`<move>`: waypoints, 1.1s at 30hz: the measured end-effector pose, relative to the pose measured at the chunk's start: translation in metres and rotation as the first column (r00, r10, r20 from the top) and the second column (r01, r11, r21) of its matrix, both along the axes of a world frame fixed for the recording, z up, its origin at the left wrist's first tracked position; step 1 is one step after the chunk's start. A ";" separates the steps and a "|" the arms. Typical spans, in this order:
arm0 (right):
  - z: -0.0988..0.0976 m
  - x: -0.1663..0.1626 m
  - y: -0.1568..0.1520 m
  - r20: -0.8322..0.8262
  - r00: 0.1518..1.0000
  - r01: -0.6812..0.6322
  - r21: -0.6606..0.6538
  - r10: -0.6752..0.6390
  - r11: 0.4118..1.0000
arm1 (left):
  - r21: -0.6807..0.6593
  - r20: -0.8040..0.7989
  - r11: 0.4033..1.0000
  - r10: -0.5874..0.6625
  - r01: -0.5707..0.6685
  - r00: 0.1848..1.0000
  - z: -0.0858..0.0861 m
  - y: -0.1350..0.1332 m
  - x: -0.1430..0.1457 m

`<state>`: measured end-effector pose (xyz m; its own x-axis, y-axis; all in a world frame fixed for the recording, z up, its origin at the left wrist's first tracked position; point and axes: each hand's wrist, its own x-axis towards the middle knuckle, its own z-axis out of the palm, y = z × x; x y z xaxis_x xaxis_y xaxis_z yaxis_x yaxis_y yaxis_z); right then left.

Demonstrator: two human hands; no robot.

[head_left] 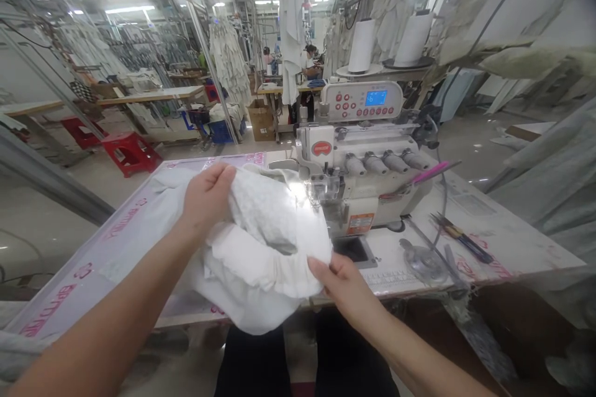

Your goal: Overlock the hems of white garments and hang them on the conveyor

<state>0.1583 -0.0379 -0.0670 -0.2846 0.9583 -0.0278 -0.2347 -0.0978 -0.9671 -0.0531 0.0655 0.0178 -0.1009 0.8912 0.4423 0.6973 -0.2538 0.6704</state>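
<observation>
A pale grey-white garment (pixel 261 205) is stretched between my two hands, with a round opening edged by a whiter band. My left hand (pixel 209 193) is closed on its upper left part. At the lower right, my right hand (pixel 336 276) pinches the band between thumb and fingers. The garment's upper right edge lies by the lit needle area of a white overlock sewing machine (pixel 321 167); whether the cloth is under the presser foot I cannot tell. The rest of the cloth drapes over the table's front edge above my lap.
Tweezers and snips (pixel 460 237) lie on the sewing table (pixel 526 254) at right, near a clear round part (pixel 423 260). A pink-handled tool (pixel 429 172) rests against the machine. Thread cones (pixel 362 46) stand behind. Red stools (pixel 130 152) and a cardboard box (pixel 261 120) are on the floor.
</observation>
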 end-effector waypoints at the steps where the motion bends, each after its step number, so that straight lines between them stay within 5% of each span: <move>1: 0.002 0.000 0.005 -0.008 1.000 0.009 -0.030 -0.010 1.000 | 0.031 -0.031 0.999 0.011 -0.010 0.999 0.001 0.004 0.003; 4: 0.006 -0.002 0.017 -0.048 0.998 0.041 -0.121 -0.047 0.992 | 0.156 -0.255 0.988 0.023 0.017 0.967 -0.004 -0.006 0.023; 7: 0.007 -0.004 0.023 -0.091 0.992 0.068 -0.167 -0.084 0.984 | 0.021 -0.502 0.966 -0.212 0.256 0.839 -0.019 -0.047 0.046; 11: 0.011 -0.003 0.024 -0.090 0.990 0.090 -0.181 -0.108 0.979 | -0.237 -0.323 0.901 -0.427 0.364 0.845 -0.035 -0.097 0.058; 13: 0.014 -0.001 0.021 -0.071 0.993 0.082 -0.173 -0.096 0.981 | -0.455 -0.058 0.760 -0.546 0.464 0.836 -0.036 -0.112 0.056; 16: 0.019 0.000 0.010 0.011 1.000 0.022 -0.163 -0.020 0.986 | -0.692 0.198 0.450 -0.634 0.564 0.748 -0.034 -0.128 0.052; 18: 0.019 0.000 0.001 0.040 0.999 -0.019 -0.181 0.027 0.983 | -0.742 0.196 0.402 -0.635 0.536 0.747 -0.033 -0.133 0.050; 20: 0.019 -0.001 -0.005 0.012 0.999 -0.041 -0.202 0.044 0.979 | -0.734 0.158 0.444 -0.625 0.514 0.765 -0.031 -0.136 0.048; 21: 0.019 -0.001 -0.006 -0.014 0.999 -0.033 -0.208 0.031 0.978 | -0.698 0.114 0.513 -0.609 0.499 0.785 -0.031 -0.138 0.048; 24: 0.025 -0.001 0.001 -0.072 0.997 -0.006 -0.240 -0.012 0.971 | -0.316 -0.149 0.879 -0.417 0.357 0.897 -0.031 -0.148 0.052; 25: 0.030 0.000 0.005 -0.073 0.997 -0.006 -0.255 -0.013 0.967 | -0.137 -0.195 0.931 -0.361 0.339 0.912 -0.033 -0.154 0.057; 27: 0.047 0.003 0.016 -0.042 0.999 -0.040 -0.297 0.028 0.954 | 0.061 -0.218 0.884 -0.442 0.464 0.870 -0.040 -0.162 0.074; 29: 0.069 0.007 0.027 0.007 0.996 -0.080 -0.339 0.087 0.937 | 0.043 -0.185 0.742 -0.652 0.669 0.735 -0.048 -0.161 0.098; 31: 0.091 0.012 0.039 0.026 0.990 -0.121 -0.362 0.140 0.924 | 0.069 -0.176 0.786 -0.597 0.614 0.783 -0.052 -0.148 0.120; 33: 0.107 0.018 0.050 -0.005 0.983 -0.172 -0.363 0.182 0.916 | 0.020 -0.228 0.902 -0.415 0.431 0.881 -0.052 -0.126 0.129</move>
